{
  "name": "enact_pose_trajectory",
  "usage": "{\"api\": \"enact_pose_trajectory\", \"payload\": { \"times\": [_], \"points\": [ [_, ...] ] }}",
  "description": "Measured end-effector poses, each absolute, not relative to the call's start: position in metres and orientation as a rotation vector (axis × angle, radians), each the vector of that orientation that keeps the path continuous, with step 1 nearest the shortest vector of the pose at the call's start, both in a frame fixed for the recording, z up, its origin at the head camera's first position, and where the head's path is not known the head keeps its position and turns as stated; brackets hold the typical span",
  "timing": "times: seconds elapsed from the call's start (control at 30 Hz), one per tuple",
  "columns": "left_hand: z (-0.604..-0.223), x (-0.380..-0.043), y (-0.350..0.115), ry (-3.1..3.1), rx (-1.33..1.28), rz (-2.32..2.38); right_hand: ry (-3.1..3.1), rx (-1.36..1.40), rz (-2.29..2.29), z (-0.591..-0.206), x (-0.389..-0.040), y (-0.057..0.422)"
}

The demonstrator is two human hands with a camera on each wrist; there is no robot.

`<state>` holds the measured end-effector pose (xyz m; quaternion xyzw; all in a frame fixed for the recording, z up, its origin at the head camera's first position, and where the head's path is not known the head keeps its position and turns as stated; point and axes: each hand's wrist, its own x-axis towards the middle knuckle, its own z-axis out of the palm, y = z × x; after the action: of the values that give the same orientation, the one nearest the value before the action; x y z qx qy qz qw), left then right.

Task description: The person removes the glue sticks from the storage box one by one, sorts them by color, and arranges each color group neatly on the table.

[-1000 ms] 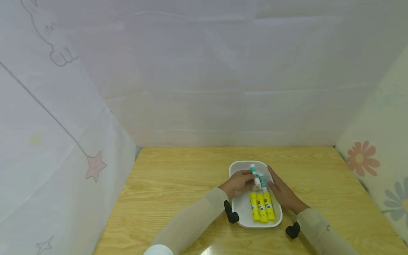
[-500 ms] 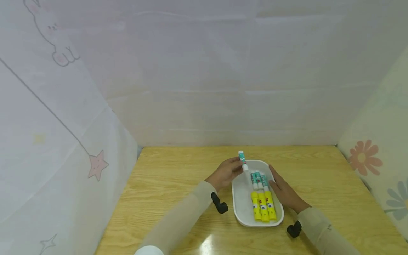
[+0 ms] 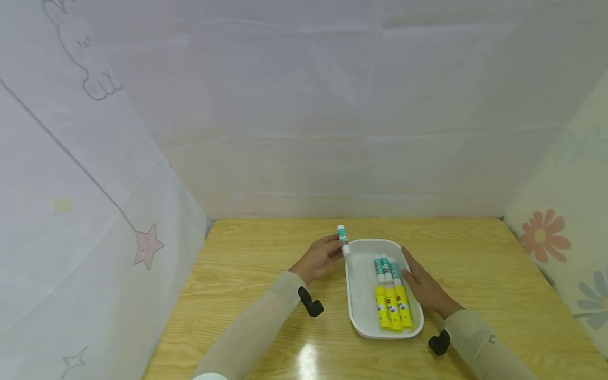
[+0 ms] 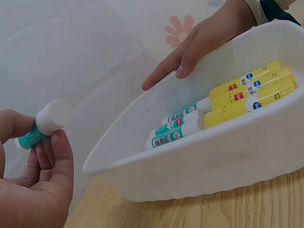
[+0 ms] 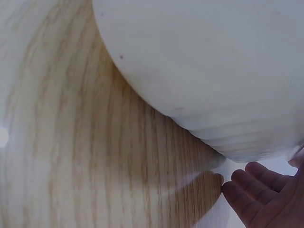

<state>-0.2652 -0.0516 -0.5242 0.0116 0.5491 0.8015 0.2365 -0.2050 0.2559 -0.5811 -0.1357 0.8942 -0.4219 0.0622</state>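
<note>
My left hand (image 3: 317,259) pinches a teal-and-white glue stick (image 3: 343,238) between thumb and fingers, tilted, just outside the upper left rim of a white tray (image 3: 350,295). In the left wrist view that glue stick (image 4: 51,117) has its white end pointing toward the tray. Three more teal-and-white glue sticks (image 3: 387,269) lie side by side in the tray, with three yellow glue sticks (image 3: 393,309) in a row nearer me. My right hand (image 3: 427,289) rests along the tray's right side, thumb over the rim and fingers extended on the outer wall (image 5: 204,61).
The tray stands on a wood-grain table (image 3: 266,253), right of the middle. Pale printed cloth (image 3: 304,132) hangs behind the table and on both sides. Each sleeve carries a black wrist mount (image 3: 311,303).
The left hand has lifted the glue stick out of the tray and carried it left past the rim. The right hand stays on the tray's right side.
</note>
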Motion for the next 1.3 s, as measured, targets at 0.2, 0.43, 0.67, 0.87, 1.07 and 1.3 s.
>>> {"api": "enact_pose_trajectory", "payload": {
  "times": [0.2,0.43,0.67,0.87,1.07,1.3],
  "points": [
    [-0.526,-0.262,-0.063,1.519,0.002,2.199,2.696,-0.431,-1.291,-0.581,-0.206,0.256],
    [-0.537,-0.261,-0.078,1.614,0.02,2.135,2.705,-0.434,-1.282,-0.583,-0.205,0.257],
    [-0.547,-0.261,-0.09,1.768,-0.048,2.018,2.697,-0.431,-1.285,-0.581,-0.204,0.256],
    [-0.556,-0.263,-0.1,1.791,-0.082,1.983,2.696,-0.417,-1.278,-0.579,-0.205,0.256],
    [-0.559,-0.264,-0.108,1.866,-0.11,1.907,2.7,-0.416,-1.268,-0.579,-0.205,0.257],
    [-0.561,-0.263,-0.108,1.96,-0.136,1.829,2.693,-0.422,-1.278,-0.578,-0.204,0.256]
  ]
}}
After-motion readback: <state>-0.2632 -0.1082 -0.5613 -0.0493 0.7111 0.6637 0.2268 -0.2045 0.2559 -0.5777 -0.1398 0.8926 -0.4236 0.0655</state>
